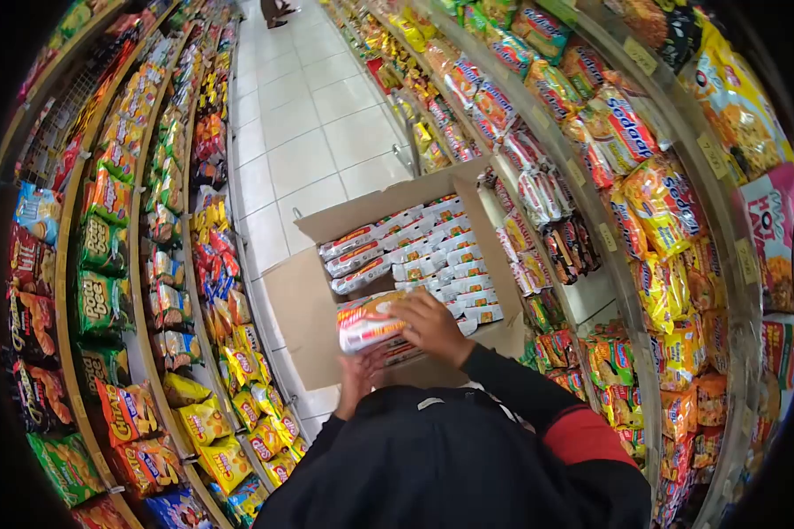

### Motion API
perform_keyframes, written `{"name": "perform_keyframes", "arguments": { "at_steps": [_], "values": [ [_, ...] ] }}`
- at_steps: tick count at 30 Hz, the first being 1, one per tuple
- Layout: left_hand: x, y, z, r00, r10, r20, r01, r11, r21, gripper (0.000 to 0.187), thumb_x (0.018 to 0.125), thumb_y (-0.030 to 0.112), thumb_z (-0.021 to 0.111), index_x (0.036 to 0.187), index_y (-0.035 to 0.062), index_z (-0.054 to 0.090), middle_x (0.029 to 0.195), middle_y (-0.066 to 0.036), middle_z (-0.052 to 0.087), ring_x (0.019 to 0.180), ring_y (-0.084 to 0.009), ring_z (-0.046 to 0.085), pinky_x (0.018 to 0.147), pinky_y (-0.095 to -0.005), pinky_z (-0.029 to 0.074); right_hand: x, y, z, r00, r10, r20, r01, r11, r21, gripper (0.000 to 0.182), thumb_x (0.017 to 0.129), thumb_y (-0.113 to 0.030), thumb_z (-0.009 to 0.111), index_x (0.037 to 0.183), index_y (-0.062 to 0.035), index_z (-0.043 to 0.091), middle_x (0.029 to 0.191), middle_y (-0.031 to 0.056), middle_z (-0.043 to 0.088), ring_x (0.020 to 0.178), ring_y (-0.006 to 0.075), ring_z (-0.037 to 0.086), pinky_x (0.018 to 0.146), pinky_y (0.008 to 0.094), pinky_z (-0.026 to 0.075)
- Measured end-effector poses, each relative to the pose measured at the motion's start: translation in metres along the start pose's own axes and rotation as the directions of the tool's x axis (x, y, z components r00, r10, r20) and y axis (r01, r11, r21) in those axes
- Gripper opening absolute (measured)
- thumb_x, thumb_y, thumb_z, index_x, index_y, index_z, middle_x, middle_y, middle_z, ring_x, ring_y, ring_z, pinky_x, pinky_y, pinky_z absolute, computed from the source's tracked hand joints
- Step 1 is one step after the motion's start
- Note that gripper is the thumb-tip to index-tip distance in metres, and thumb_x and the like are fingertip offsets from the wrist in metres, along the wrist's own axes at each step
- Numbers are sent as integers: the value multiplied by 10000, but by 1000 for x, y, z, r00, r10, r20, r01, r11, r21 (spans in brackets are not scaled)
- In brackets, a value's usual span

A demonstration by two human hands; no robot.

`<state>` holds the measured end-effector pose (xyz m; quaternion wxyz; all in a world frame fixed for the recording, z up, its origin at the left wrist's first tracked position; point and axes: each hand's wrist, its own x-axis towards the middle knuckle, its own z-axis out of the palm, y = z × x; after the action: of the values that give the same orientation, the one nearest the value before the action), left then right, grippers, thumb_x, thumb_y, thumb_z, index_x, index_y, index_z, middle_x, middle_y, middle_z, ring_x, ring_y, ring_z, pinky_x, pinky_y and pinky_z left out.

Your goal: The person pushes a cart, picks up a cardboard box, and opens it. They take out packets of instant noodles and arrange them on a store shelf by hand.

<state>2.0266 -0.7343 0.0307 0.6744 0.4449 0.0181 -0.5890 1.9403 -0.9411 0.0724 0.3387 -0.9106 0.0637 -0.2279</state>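
Note:
My right hand [432, 328] grips a white, red and orange snack pack [362, 328] from its right end, fingers over the top. Below it, my left hand [359, 375] holds the near side of the same pack; its fingers are partly hidden. What I hold may be more than one pack pressed together. Under my hands stands an open cardboard box [295, 304] with its flaps folded out. Rows of similar white packs [459, 256] fill much of it, and a gap in the rows shows just beyond the held pack.
Shelves of bagged snacks line both sides, with green bags [104, 300] on the left and yellow-orange bags [666, 207] on the right. A tiled aisle floor [313, 115] runs ahead. At its far end a person's feet [276, 12] show.

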Motion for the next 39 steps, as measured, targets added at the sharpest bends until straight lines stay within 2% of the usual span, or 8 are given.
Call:
{"name": "perform_keyframes", "arguments": {
  "at_steps": [1, 5, 10, 15, 23, 29, 31, 39],
  "values": [
    [-11, 16, 16, 946, 94, 309, 53, 898, -436, 661, 899, 489, 512, 1342, 21, 366, 1279, -165, 499, 1229, -324, 458, 1053, -458, 335, -9, -12, -18, 997, -73, -40, 72, 997, -36, 332, 700, -73, 629, 1032, -73, 638, 1041, 56, 618, 1057, 274, 526, 914, 405, 445],
    [-9, 52, 78, 957, 66, 283, 74, 886, -458, 577, 906, 362, 563, 1322, 16, 363, 1261, -159, 505, 1184, -278, 500, 1003, -464, 405, -56, -44, -86, 963, -262, -64, 245, 950, -196, 497, 666, -54, 668, 1156, -82, 588, 1222, 50, 564, 1176, 296, 478, 1004, 408, 401],
    [11, 49, 136, 898, 30, 438, -138, 966, 217, 549, 818, 74, 686, 1284, 19, 400, 1233, -106, 532, 1130, -198, 533, 966, -379, 448, -101, -91, -171, 983, 91, -158, -123, 970, -208, 616, 686, -114, 721, 1263, -75, 507, 1367, 136, 412, 1249, 324, 418, 1031, 410, 368],
    [7, 51, 237, 608, -250, 753, -425, 699, 575, 629, 753, 87, 764, 1278, -12, 432, 1241, -95, 544, 1142, -163, 511, 970, -333, 421, -157, -148, -240, 739, 598, -309, -512, 798, 318, 804, 749, -324, 763, 1378, -38, 351, 1327, 192, 446, 1211, 306, 469, 965, 387, 410],
    [-61, 26, 411, -8, -96, 995, -518, 852, 78, 1087, 666, 219, 840, 1428, 46, 83, 1390, -192, 381, 1267, -302, 420, 1042, -431, 337, -246, -274, -371, 564, 429, -706, -447, 877, 176, 602, 761, -152, 762, 1256, 6, 459, 1150, 111, 597, 1087, 186, 561, 925, 336, 445],
    [-85, 46, 493, -178, 47, 983, -775, 609, -169, 956, 721, 331, 790, 1403, 22, 195, 1360, -232, 407, 1259, -319, 436, 1033, -424, 357, -239, -322, -512, 395, 604, -692, -516, 769, 377, 359, 828, -287, 668, 1028, 8, 628, 958, 78, 661, 792, 102, 631, 703, 250, 504],
    [-97, 51, 518, -202, 197, 959, -884, 385, -265, 821, 748, 341, 759, 1354, 4, 321, 1317, -207, 464, 1252, -311, 445, 1035, -412, 353, -227, -314, -545, 112, 586, -802, -759, 571, 312, 322, 839, -275, 662, 964, 19, 619, 936, 103, 659, 784, 116, 644, 655, 236, 516],
    [-118, 57, 621, -443, 61, 895, -835, -391, -387, 389, 819, 267, 645, 1097, 4, 580, 1044, -144, 591, 998, -267, 549, 859, -376, 419, -206, -207, -627, 268, 380, -885, -492, 844, 214, 247, 892, -145, 593, 1119, -48, 583, 1088, 93, 623, 1055, 172, 572, 817, 364, 487]
  ]
}}
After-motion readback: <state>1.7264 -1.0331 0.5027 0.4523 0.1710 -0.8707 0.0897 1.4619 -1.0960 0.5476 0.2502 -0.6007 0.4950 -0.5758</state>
